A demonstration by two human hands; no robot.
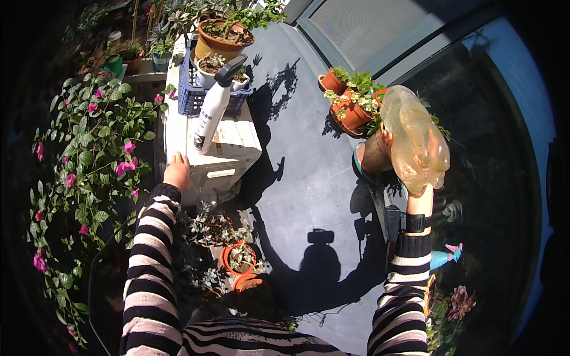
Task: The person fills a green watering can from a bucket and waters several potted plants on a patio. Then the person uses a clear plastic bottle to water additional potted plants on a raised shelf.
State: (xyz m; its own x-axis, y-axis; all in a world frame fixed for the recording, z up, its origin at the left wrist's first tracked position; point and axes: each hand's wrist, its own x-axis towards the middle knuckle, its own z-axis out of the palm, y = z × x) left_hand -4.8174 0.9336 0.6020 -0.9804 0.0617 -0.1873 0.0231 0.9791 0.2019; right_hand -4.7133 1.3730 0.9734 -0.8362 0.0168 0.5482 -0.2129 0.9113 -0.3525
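My right hand (387,137) is wrapped around a large, cloudy plastic bottle (414,138) with some liquid inside. The bottle hides most of that hand, leaving a few fingers and the wrist showing. Its far end, with a red ring (380,96), reaches over leafy plants in terracotta pots (352,111); I cannot tell if liquid runs out. My left hand (177,172) rests on the near left corner of a white metal cabinet-like unit (240,149), holding nothing. Just beyond it, a white spray bottle (211,115) with a black trigger head stands upright on the unit.
A blue plastic crate (189,100) with potted plants sits on the unit. To the left spreads a bush with pink flowers (87,151). Small orange pots (240,258) are low before me. Right of the grey floor (307,187) are a glass pane (481,133) and a turquoise spray bottle (441,259).
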